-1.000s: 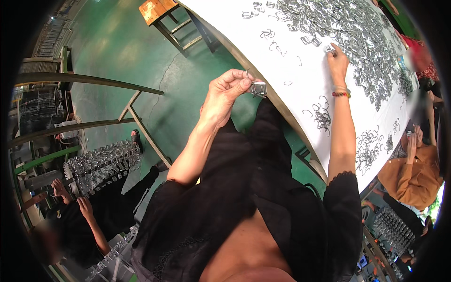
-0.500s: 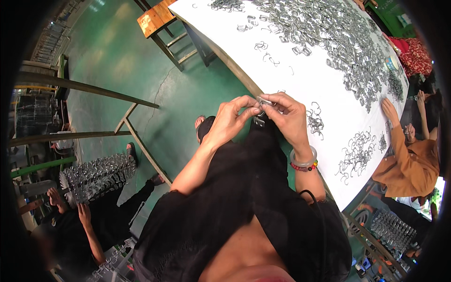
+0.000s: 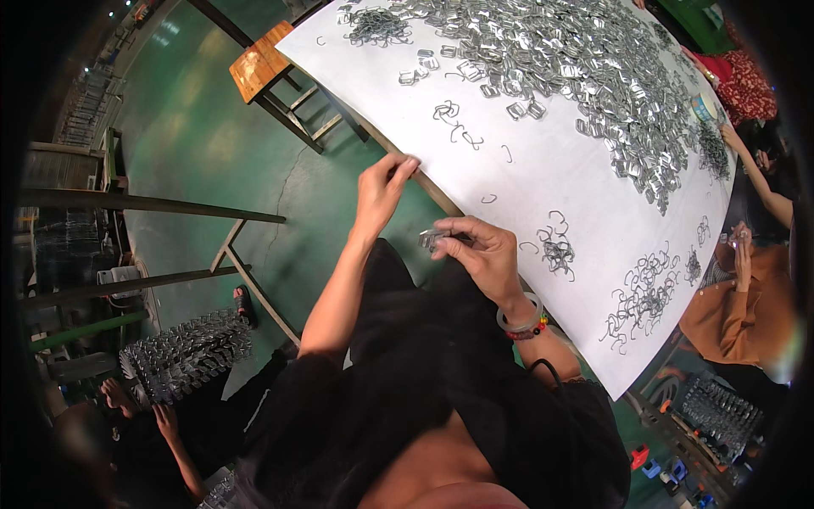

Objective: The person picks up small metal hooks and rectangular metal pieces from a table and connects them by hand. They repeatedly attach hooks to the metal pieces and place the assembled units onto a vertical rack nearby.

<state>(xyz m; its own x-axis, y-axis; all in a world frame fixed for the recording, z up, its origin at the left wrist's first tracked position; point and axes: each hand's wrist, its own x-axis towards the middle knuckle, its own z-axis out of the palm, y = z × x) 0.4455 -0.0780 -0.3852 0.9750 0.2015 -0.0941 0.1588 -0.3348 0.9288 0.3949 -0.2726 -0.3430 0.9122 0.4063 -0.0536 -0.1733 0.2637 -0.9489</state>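
My right hand, with a bangle and beaded bracelet at its wrist, pinches a small shiny metal buckle over my lap, just off the table edge. My left hand is raised farther left, thumb and fingers pressed together at the edge of the white-topped table. Whatever its fingertips may hold is too small to make out. Nearest to my right hand on the table are a single curved wire hook and a small cluster of wire hooks.
A big heap of metal buckles covers the far table. More wire hooks lie near right. A wooden stool stands at far left. Co-workers sit right, one in a brown top; another at left handles a rack of metal pieces.
My hands were together at the table edge; now they are apart. The left has moved up and left, the right down and left with the buckle. The view has shifted slightly.
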